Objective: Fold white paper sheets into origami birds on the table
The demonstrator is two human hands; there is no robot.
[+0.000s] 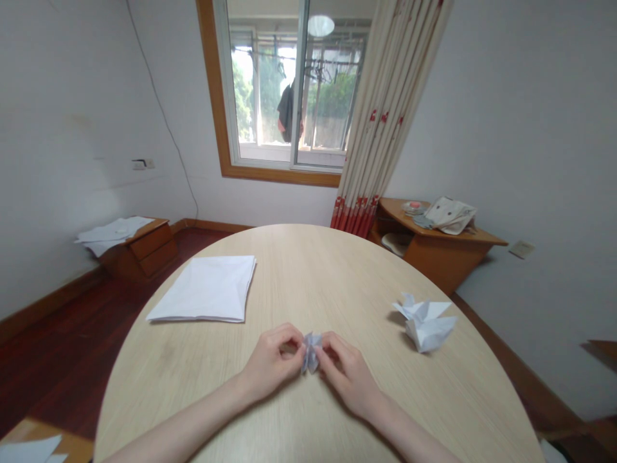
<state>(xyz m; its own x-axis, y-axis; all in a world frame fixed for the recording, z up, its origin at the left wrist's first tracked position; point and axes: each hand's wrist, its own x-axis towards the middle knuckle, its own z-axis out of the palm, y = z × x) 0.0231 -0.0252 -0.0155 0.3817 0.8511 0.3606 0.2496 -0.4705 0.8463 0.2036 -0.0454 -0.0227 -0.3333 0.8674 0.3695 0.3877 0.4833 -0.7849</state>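
Between my two hands, just above or on the round table [308,270], is a small folded piece of white paper [311,352] with several pleats. My left hand [276,361] pinches its left side between thumb and fingers. From the right, my right hand [348,373] pinches the other side in the same way. The fingertips cover part of the folds. Farther right on the table lie folded white paper figures [429,325] with pointed tips; they overlap, so I cannot tell each shape fully.
A stack of white paper sheets [205,289] lies at the table's left. Beyond the table are a low drawer cabinet [152,247] with papers, a corner cabinet [443,254] with a cloth bag [452,215], a curtain [380,122] and a window [260,96].
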